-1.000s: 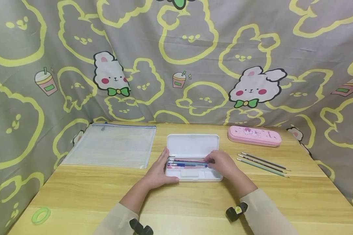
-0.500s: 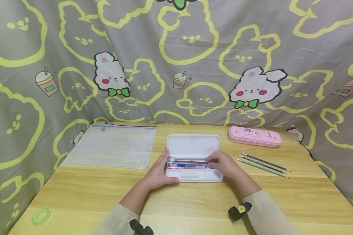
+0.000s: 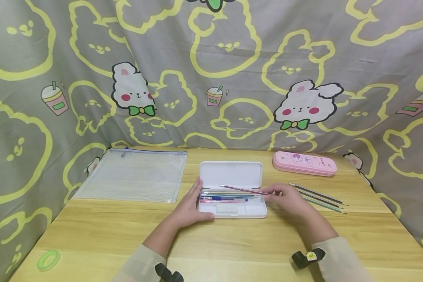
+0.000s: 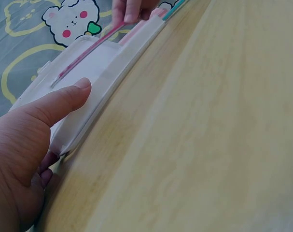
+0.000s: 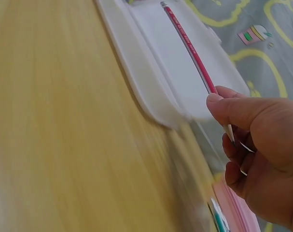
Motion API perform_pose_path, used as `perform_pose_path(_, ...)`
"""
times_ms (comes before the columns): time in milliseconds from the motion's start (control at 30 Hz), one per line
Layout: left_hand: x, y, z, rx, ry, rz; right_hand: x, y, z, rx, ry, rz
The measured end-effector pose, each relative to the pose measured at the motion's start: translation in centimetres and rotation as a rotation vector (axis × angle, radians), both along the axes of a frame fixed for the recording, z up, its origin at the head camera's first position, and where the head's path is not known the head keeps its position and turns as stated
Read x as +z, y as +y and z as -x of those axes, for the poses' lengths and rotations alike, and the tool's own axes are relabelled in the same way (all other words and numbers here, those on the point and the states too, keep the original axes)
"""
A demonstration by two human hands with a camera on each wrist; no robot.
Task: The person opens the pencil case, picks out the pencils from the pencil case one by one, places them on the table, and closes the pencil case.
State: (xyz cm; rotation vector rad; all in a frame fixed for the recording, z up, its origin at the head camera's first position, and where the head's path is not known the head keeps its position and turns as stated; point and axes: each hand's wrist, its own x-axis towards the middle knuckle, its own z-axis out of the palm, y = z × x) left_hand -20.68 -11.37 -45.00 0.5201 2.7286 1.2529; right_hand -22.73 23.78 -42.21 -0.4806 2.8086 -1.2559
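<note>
Near the middle of the counter (image 3: 232, 250), a white pencil case (image 3: 255, 211) lies with its lid raised, pens and pencils (image 3: 229, 196) along its back compartment. The left hand (image 3: 189, 205) braces its left end, thumb spread along the front edge, fingers fairly straight at the side. The right hand (image 3: 285, 197) pinches a red pencil (image 3: 243, 190) by its sharpened end, the rest slanting over the case. Three loose pencils (image 3: 319, 194) lie just beyond that hand, in front of a closed pink case (image 3: 304, 163). The step looks like taking the red pencil out; the next move likely calls for a steady pinch, clearing the lid, then laying it beside the three.
</note>
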Motion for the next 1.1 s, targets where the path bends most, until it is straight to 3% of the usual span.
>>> perform_pose_path(233, -0.1, 0.0, 0.1, -0.005, 0.001, 0.004, 0.4, 4.4, -1.8, -0.097, 0.018, -0.110)
perform_pose_path(600, 0.0, 0.0, 0.1, 0.003, -0.001, -0.002, -0.3, 10.9, -4.6, -0.244, 0.043, -0.210)
perform_pose_path(833, 0.2, 0.0, 0.0, 0.004, -0.009, -0.003, -1.1, 14.4, -5.6, -0.304, 0.026, -0.259)
perform_pose_path(1100, 0.1, 0.0, 0.1, 0.004, -0.014, -0.007, -1.6, 16.1, -6.0, -0.338, -0.006, -0.294)
